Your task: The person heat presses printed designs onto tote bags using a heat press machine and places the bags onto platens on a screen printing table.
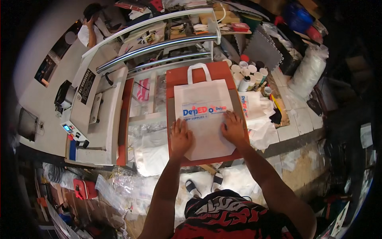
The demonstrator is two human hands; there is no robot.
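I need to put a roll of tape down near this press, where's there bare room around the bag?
Bare red pad shows beside the handles of the white fabric tote bag, and the open press's pale upper plate lies flat to the left. Crowded: the white cups and jars at right, and both hands flat on the bag.

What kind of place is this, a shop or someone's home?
Most likely a small print workshop: a white tote bag lies on a heat press platen under both hands, beside paint pots and stacked bags.
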